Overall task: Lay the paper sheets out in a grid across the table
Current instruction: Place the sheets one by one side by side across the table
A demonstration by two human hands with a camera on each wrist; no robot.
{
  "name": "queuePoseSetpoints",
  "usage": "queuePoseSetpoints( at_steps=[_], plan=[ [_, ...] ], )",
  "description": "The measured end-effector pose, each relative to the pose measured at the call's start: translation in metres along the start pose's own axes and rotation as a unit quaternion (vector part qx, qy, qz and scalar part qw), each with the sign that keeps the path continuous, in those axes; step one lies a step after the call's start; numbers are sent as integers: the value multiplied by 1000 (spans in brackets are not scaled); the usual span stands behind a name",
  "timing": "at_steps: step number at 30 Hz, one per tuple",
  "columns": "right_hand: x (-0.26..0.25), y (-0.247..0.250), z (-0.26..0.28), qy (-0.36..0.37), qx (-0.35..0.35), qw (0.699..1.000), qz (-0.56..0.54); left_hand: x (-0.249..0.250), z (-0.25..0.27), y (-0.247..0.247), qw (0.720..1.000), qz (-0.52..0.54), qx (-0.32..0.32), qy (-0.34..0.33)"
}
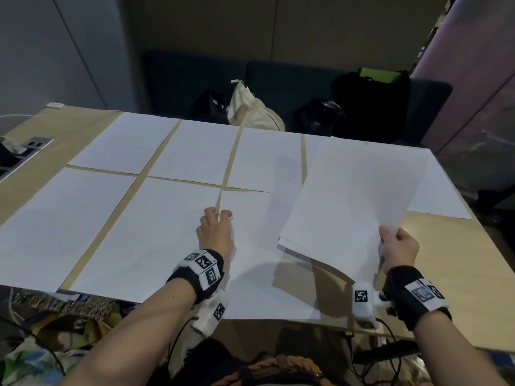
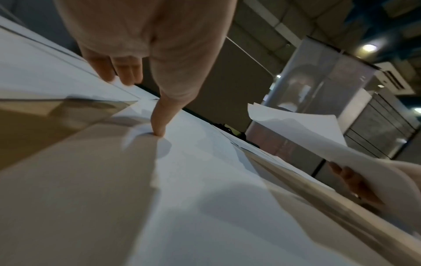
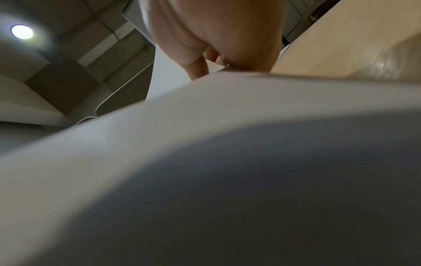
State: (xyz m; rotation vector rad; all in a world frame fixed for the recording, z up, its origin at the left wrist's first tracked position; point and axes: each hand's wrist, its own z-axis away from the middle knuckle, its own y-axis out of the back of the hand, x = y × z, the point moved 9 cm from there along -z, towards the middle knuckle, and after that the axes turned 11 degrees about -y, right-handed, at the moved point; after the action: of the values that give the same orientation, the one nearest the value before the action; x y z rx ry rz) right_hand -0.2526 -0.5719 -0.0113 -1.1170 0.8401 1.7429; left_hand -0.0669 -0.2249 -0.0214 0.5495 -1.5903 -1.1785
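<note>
Right hand (image 1: pixel 399 250) gripping paper stack (image 1: pixel 351 201), seven sheets laid

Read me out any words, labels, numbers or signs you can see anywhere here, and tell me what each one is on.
No readable words or numbers.
Paper sheets: they look blank.
Held stack of sheets in the right hand: looks blank.
Square black-and-white marker codes on the left wristband and right wristband: patterns, not text.
Small white label on the black bag on the bench: too small to read.
</note>
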Motion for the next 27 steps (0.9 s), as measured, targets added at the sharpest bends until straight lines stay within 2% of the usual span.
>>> queuePoseSetpoints(
  at_steps=[3,8,10,18,27],
  plan=[
    [1,7,-2,-2,4,1000,-7,26,-2,-7,999,-19,-11,-39],
    [2,23,-4,-3,19,1000,-22,45,1,-56,984,-21,-169,-53],
    [2,30,-5,-5,26,999,-27,44,6,-69,975,-36,-208,-63],
    [6,43,-11,2,42,998,-44,32,9,-63,966,-36,-242,-82],
    [8,29,-7,2,31,1000,0,31,9,-60,969,-26,-237,-70]
  ],
)
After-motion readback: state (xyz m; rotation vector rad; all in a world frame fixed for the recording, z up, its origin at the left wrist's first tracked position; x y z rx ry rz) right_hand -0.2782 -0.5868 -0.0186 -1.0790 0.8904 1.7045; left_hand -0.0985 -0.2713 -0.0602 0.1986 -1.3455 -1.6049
